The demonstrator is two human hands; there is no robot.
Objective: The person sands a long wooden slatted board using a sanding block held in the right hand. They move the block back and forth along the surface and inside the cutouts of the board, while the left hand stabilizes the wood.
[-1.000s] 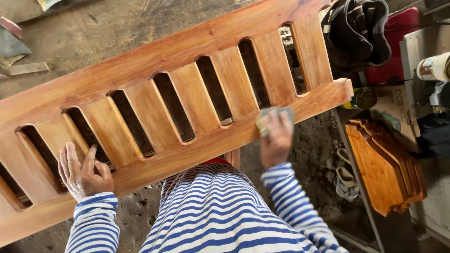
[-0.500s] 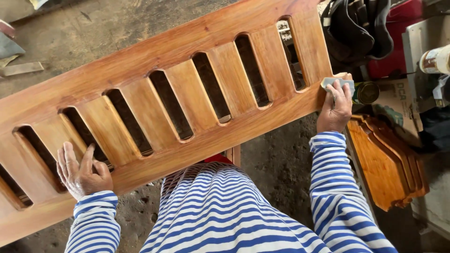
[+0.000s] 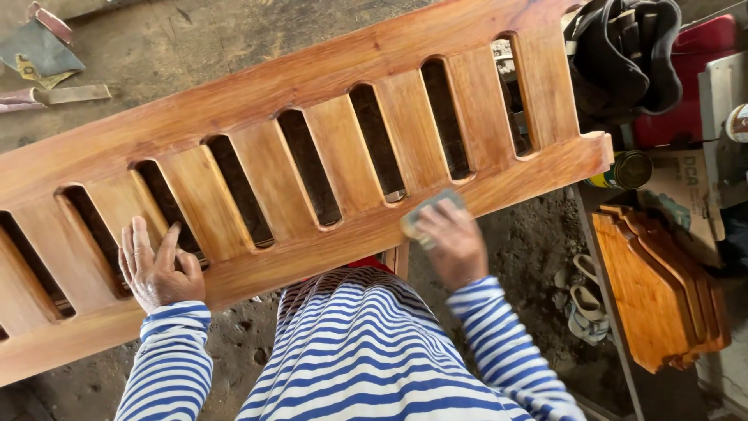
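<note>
A long slatted wooden panel (image 3: 312, 78) with a glossy orange-brown finish lies slanted across the view in front of me. My left hand (image 3: 156, 269) rests flat on its near rail, fingers spread over a slat end. My right hand (image 3: 448, 238) presses a small grey-green sanding pad (image 3: 425, 209) against the near rail, roughly at the panel's middle. Blue-and-white striped sleeves cover both arms.
A stack of shaped, finished wooden boards (image 3: 658, 292) leans at the right. A round tin (image 3: 629, 169), cardboard box (image 3: 686, 183), dark bag (image 3: 623, 54) and red case (image 3: 701, 47) sit beyond it. Sandals (image 3: 583, 300) lie on the dirt floor. Sandpaper scraps (image 3: 39, 51) lie far left.
My right hand slid the pad from mid-rail out to the panel's right end, then back left along the near rail. My left hand stayed put on the panel.
</note>
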